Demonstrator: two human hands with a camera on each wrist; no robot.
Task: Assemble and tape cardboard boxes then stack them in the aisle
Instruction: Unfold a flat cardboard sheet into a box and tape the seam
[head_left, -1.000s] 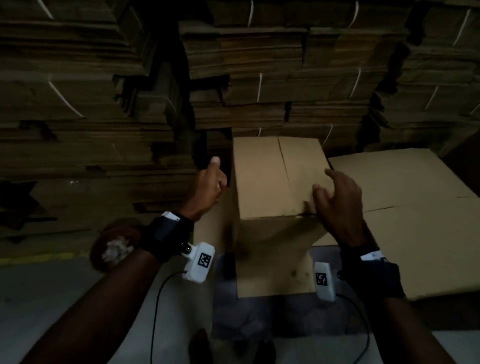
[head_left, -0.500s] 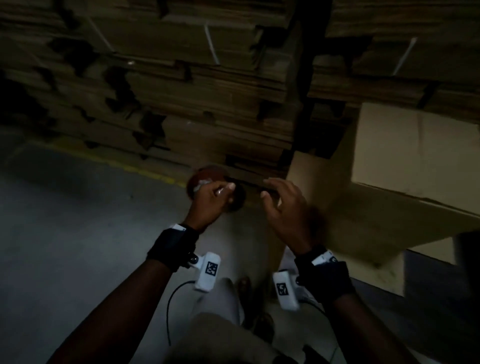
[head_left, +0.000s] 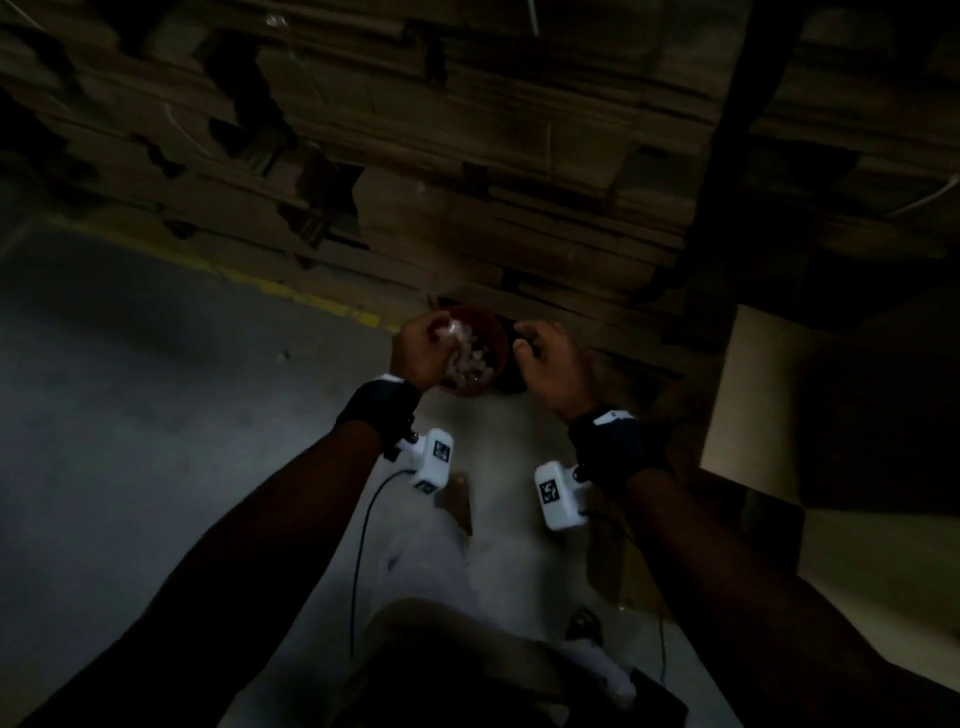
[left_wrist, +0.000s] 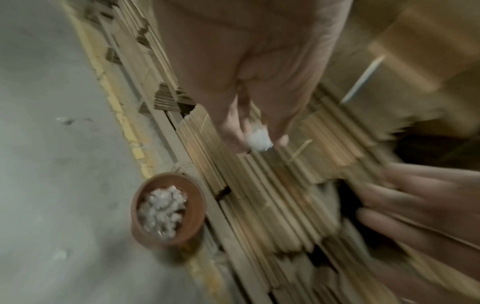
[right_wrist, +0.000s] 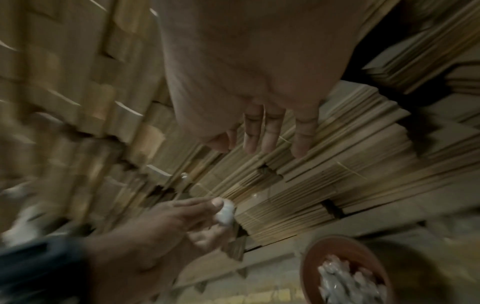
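My left hand (head_left: 439, 340) pinches a small white crumpled wad (left_wrist: 258, 139) between thumb and fingertips, just above a brown bowl (head_left: 496, 338) on the floor. The bowl (left_wrist: 197, 205) holds several similar white crumpled pieces (left_wrist: 161, 211). In the right wrist view the wad (right_wrist: 226, 211) shows at my left hand's (right_wrist: 205, 207) fingertips. My right hand (head_left: 540, 348) hovers to the right of the bowl, fingers (right_wrist: 270, 133) relaxed and empty. The assembled cardboard box (head_left: 753, 395) stands at the right, apart from both hands.
Tall stacks of strapped flat cardboard (head_left: 467, 156) fill the back, right behind the bowl. A worn yellow line (head_left: 291, 291) runs along their foot on the grey concrete floor (head_left: 130, 415). My legs and feet are below the hands.
Both hands left the box top and moved left and down to the bowl. My left hand now pinches a white wad. The view swung away from the box.
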